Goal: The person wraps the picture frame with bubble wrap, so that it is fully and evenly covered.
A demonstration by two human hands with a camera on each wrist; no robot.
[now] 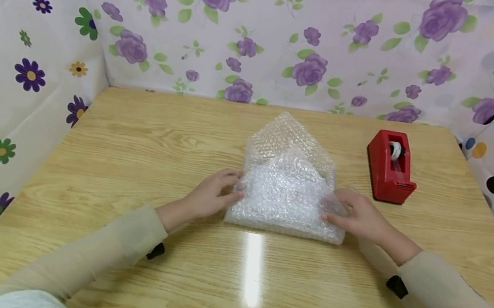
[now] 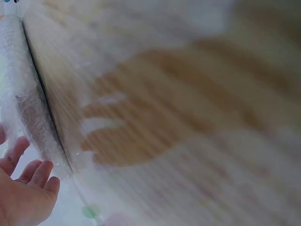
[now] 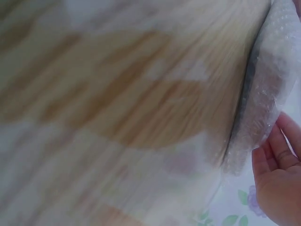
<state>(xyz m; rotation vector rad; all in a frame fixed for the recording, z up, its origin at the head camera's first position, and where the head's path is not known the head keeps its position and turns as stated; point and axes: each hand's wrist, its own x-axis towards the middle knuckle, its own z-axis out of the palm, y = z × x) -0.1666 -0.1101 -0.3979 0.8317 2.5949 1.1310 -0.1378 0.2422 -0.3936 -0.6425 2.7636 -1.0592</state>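
Observation:
A sheet of clear bubble wrap (image 1: 285,196) lies on the wooden table, folded round a flat item that shows only faintly through it. Its far end rises to a pointed flap (image 1: 284,128). My left hand (image 1: 212,193) is at the left edge, thumb and fingertips touching the wrap with the fingers loosely bent. At the right edge my right hand (image 1: 361,215) pinches the wrap, its thumb over the plastic and its fingers partly covered by it. In the right wrist view, the fingers of that hand (image 3: 280,165) meet the edge of the bubble wrap (image 3: 268,94).
A red tape dispenser (image 1: 387,167) with a roll of tape stands to the right of the wrap, beyond my right hand. Flowered cloth (image 1: 269,39) hangs behind the table (image 1: 161,139), and patterned cloth borders both sides.

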